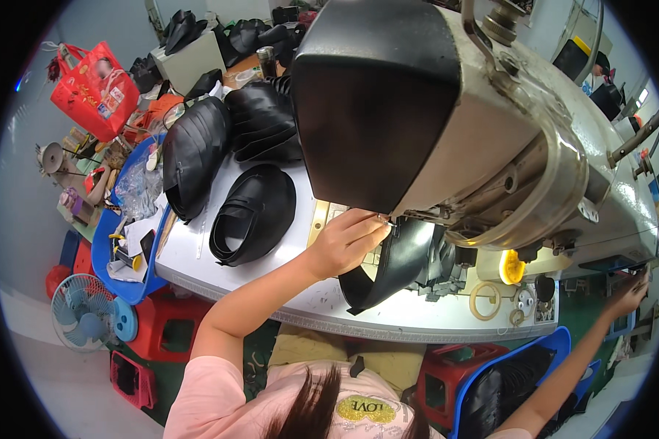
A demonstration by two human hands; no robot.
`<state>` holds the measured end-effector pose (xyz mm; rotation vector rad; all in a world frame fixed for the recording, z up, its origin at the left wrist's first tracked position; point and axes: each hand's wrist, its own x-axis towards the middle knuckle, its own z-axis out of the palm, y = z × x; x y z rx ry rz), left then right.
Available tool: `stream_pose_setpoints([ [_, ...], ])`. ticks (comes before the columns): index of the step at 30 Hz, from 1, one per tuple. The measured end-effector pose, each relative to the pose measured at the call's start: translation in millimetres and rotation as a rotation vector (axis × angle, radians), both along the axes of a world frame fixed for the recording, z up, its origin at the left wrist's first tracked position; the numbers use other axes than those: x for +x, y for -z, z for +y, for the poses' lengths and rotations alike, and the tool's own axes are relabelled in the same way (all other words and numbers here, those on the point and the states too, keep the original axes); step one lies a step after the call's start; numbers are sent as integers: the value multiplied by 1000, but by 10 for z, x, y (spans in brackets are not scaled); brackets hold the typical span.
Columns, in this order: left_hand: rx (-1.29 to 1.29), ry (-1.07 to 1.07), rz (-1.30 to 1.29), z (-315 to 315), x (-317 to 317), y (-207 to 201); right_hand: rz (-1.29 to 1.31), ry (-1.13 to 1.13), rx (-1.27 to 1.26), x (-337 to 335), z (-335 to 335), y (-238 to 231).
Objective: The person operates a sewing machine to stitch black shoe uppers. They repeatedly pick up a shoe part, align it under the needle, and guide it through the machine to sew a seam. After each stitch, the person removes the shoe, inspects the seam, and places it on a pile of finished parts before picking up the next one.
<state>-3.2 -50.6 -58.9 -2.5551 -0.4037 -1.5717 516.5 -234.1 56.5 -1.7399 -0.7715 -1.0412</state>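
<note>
A large sewing machine (490, 124) with a black front cover fills the upper middle and right of the view. My left hand (348, 241) is at the needle area below its head, fingertips pinched together. Whatever they hold is too small or hidden to name. Just beside that hand, a curved black leather piece (395, 267) lies under the machine head and bends over the table's front. My right arm stretches far out to the right, where my right hand (626, 293) is up against the machine's right end. Its fingers are small and unclear there.
Stacked black leather pieces (195, 157) and a looped black piece (252, 212) lie left on the white table (307, 293). Small black scraps (443, 267), a yellow lamp (512, 267) and a tape roll (485, 300) are right of the work. A blue bin (509, 380) stands below.
</note>
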Motion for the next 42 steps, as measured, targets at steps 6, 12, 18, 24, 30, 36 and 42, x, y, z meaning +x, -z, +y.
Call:
stream_pose_setpoints([
  [6, -15, 6, 33, 3, -18, -60, 181, -20, -343, 1975, -453, -246],
  [12, -47, 10, 18, 29, -51, 8, 290, 40, -234, 1808, -446, -141],
  [18, -58, -2, 34, 38, -55, 37, 241, 57, -114, 1156, -425, -470],
  [24, -68, -1, -16, 130, 1, 43, 96, -115, -57, 145, -391, -342],
  [30, 38, -63, 1, 118, -15, -25, 98, -518, -134, -1359, -181, 251],
  [36, -405, -135, 107, -534, -591, -257, 417, -1132, -573, -2457, 186, 998],
  [42, -1510, 98, -285, -605, -804, 150, 246, -1294, -705, -3482, 557, 1219],
])
